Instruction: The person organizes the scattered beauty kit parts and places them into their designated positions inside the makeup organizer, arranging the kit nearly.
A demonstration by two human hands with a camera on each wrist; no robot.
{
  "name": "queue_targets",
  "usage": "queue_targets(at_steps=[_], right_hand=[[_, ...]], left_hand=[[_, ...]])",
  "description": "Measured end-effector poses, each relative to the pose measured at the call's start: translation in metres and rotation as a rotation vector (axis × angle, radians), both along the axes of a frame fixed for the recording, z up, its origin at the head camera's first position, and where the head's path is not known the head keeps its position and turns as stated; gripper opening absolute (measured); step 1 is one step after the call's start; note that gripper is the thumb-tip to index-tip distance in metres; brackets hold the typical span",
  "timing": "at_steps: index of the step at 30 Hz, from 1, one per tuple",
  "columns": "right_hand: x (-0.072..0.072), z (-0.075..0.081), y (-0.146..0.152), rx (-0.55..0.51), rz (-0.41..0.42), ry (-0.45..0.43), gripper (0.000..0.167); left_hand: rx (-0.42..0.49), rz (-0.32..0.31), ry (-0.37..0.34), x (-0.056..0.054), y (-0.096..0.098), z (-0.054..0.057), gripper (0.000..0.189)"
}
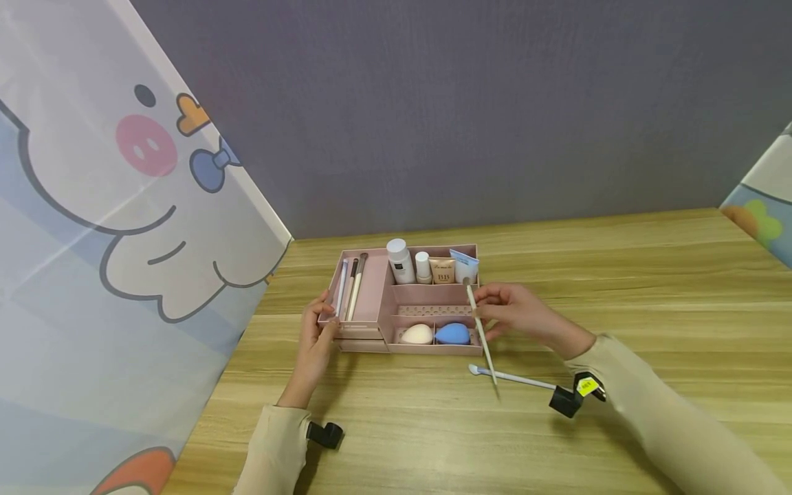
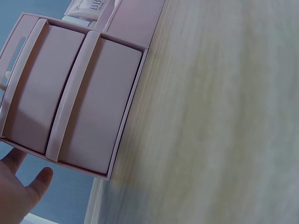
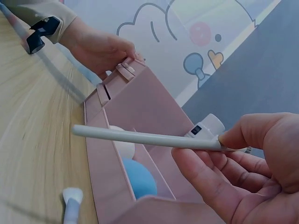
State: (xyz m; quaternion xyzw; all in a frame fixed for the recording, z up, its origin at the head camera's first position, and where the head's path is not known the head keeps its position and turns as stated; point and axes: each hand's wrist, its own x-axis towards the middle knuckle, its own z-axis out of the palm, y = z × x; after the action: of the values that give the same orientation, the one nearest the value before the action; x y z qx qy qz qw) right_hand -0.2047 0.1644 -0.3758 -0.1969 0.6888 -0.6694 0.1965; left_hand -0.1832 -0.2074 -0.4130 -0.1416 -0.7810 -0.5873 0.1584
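My right hand (image 1: 518,315) pinches a makeup brush (image 1: 483,337) by its pale handle, between thumb and fingers. In the head view the brush slants over the right end of a pink makeup organizer (image 1: 375,292), handle end towards me. The right wrist view shows the handle (image 3: 145,137) stretching left from the fingertips; the bristles are mostly hidden. My left hand (image 1: 314,352) grips the organizer's left end, thumb at the front corner. Several brushes (image 1: 355,289) lie in its left top tray. Two drawers (image 2: 100,102) face the left wrist camera.
A white bottle (image 1: 401,265), a small white-capped bottle (image 1: 423,267), a BB tube (image 1: 443,271) and a blue-white tube (image 1: 464,265) stand in the back compartment. Cream (image 1: 417,335) and blue (image 1: 453,334) sponges sit in front. Another brush (image 1: 516,377) lies on the table; a grey wall (image 1: 495,124) rises behind.
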Motion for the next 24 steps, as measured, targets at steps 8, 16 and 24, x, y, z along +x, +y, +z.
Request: queue_targets(at_steps=[8, 16, 24], right_hand=[[-0.004, 0.0, -0.013, -0.016, -0.006, 0.005, 0.029], [-0.007, 0.0, -0.023, -0.029, -0.008, -0.003, 0.032], [-0.011, 0.001, -0.033, -0.075, 0.001, -0.009, 0.025]], left_hand=[[0.009, -0.003, 0.014, 0.0, 0.0, 0.0, 0.018], [0.014, -0.007, 0.005, 0.0, 0.0, 0.0, 0.018], [0.012, -0.008, 0.014, 0.0, 0.001, 0.0, 0.018]])
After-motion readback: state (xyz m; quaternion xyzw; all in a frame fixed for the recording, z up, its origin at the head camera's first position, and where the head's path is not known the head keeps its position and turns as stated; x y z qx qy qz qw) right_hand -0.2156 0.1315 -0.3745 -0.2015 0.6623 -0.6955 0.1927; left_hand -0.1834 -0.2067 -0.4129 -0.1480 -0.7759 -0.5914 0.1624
